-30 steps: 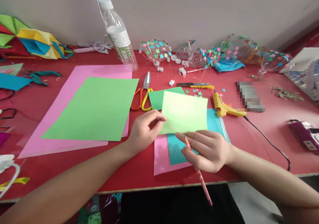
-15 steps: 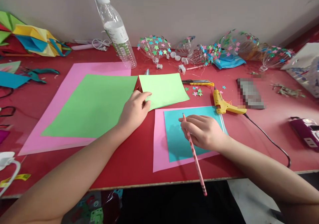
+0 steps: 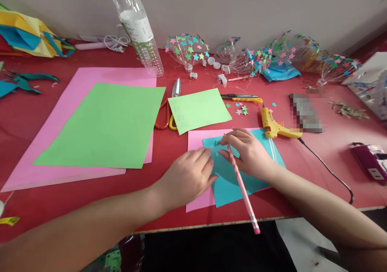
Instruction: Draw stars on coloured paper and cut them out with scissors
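My right hand [image 3: 249, 153] grips a pink patterned pencil [image 3: 242, 187], its eraser end pointing toward me. Under that hand lies a blue paper sheet [image 3: 228, 183] on top of a pink sheet [image 3: 196, 199]. My left hand [image 3: 190, 175] is over the left edge of the blue sheet, fingers loosely bent and thumb apart, holding nothing I can see. Just beyond, a light green paper piece [image 3: 199, 110] with faint pencil marks rests partly across the scissors [image 3: 176, 88], hiding some of their handles.
A large green sheet [image 3: 105, 126] over pink paper [image 3: 72, 94] covers the left side. A utility knife [image 3: 244, 98], paper stars [image 3: 240, 109], yellow glue gun [image 3: 275, 124] and its cord lie right. A plastic bottle [image 3: 140, 34] and star-covered plastic pieces [image 3: 189, 50] stand along the wall.
My left hand laid the light green piece down at the back, let go and came to the blue sheet. The blue sheet has turned slightly. My right hand moved up a little, keeping the pencil.
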`<state>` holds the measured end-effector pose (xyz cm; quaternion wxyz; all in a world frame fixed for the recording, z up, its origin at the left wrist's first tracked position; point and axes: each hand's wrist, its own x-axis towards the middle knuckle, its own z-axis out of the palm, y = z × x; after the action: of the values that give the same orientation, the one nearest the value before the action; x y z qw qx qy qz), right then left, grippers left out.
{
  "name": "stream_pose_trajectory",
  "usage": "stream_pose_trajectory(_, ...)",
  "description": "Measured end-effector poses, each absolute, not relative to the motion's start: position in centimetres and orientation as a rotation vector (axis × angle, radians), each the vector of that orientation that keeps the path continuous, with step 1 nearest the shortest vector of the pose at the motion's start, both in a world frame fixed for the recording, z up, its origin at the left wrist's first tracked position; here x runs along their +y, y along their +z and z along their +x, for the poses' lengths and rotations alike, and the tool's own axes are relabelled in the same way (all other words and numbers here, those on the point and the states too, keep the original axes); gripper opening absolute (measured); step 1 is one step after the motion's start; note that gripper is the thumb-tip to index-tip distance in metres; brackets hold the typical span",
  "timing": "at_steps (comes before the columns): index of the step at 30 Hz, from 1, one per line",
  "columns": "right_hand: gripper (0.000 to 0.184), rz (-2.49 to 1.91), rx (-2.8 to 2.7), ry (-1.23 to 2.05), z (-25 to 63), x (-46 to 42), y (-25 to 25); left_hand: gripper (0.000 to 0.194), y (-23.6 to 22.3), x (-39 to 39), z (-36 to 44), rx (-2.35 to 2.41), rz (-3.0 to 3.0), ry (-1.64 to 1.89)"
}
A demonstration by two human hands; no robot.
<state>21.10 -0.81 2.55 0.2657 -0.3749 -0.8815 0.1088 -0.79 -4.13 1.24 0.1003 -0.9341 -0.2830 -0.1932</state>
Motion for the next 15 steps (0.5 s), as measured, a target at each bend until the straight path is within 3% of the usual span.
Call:
stream_pose_trajectory(6, 0.03, -1.151, -2.029, 0.958, 20.5, -0.7, 3.0, 0.038, 0.6, -5.9, 0.3, -0.844, -2.683, -0.462)
stream_pose_trajectory(9, 0.01, -1.175, -1.849, 1.277, 19.9, -0.3, 2.8, 0.035, 0.7, -6.3, 0.6, -0.854, -2.68, -0.477)
stream_pose_trajectory(15, 0.005, -1.14, -1.901, 1.289, 19.7, 0.3, 2.4, 0.033, 1.1, -6.5, 0.6, -0.862, -2.674, -0.431)
